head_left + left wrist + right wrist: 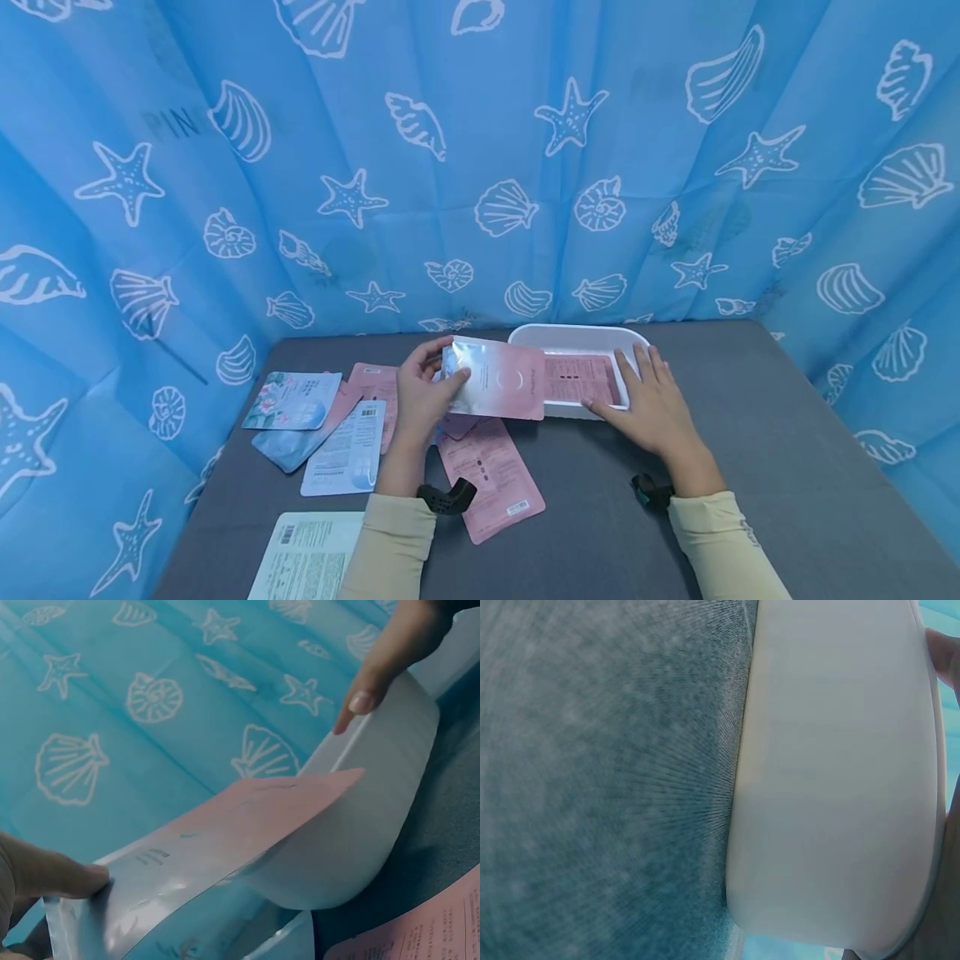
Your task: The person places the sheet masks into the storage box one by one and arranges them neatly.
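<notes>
My left hand [422, 390] pinches a pink and silver sheet-mask packet [497, 380] at its silvery end, thumb on top. Its pink end overlaps the left side of a white plastic bin [577, 338] in the head view. From the left wrist, the held packet [225, 821] slants up toward the bin's outer wall [375, 787]. Inside the bin lies another pink packet [579, 378], printed side up. My right hand [654, 407] rests at the bin's right end with fingers spread over the rim. The bin's smooth side [836, 765] fills much of the right wrist view.
Left of the bin lie several loose packets, among them a floral one [294, 400], a pale blue one [347, 450] and a pink one [491, 479]. A light green packet [307, 554] sits near the front. Behind the grey table [780, 467] hangs a blue shell-patterned curtain [480, 167].
</notes>
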`<state>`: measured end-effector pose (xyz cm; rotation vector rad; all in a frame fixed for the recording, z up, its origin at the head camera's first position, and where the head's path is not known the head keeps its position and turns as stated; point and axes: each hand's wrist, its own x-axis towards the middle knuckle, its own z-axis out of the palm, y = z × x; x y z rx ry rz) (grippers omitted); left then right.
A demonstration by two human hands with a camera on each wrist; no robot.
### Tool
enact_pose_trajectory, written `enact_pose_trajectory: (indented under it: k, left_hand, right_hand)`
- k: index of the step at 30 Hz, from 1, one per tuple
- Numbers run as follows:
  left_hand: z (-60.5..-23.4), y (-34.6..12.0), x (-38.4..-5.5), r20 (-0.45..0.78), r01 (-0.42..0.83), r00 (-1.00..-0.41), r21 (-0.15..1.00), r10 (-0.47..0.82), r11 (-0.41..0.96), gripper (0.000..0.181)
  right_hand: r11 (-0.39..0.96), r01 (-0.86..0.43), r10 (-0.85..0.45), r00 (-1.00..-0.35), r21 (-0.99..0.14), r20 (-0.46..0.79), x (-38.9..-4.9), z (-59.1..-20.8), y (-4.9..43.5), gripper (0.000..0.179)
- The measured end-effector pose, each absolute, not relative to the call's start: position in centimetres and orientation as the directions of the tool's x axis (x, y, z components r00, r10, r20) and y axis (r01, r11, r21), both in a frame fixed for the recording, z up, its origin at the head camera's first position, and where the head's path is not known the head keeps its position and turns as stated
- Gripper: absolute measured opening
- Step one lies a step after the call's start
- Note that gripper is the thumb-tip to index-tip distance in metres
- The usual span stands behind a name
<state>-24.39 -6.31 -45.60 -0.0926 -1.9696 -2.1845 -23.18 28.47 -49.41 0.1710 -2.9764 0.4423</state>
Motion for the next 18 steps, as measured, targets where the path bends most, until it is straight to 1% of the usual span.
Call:
enact_pose_trajectory:
  k: [5,9,13,18]
  left_hand:
    - [-45.71,-6.06,-24.62,0.144,0.153,-0.984,0.985,-0.106,-0.082,0.057]
    - [-46.01,-5.84,-24.77,0.178,0.181,-0.982,0.982,-0.057,-0.061,0.062]
    - [-46.23,-5.64,-24.79,0.222,0.220,-0.975,0.974,0.026,-0.060,0.070]
    - [-46.41,-5.41,-24.64,0.200,0.192,-0.967,0.979,0.159,-0.066,0.083]
  right_hand:
    - [0.952,-0.130,-0.092,-0.985,-0.276,0.147,-23.23,-49.52,28.47,0.111]
    - [0.952,-0.131,-0.093,-0.985,-0.277,0.147,-23.21,-49.44,28.46,0.111]
    - [0.952,-0.129,-0.090,-0.985,-0.279,0.146,-23.20,-49.38,28.42,0.111]
    - [0.954,-0.124,-0.088,-0.986,-0.275,0.142,-23.19,-49.31,28.36,0.112]
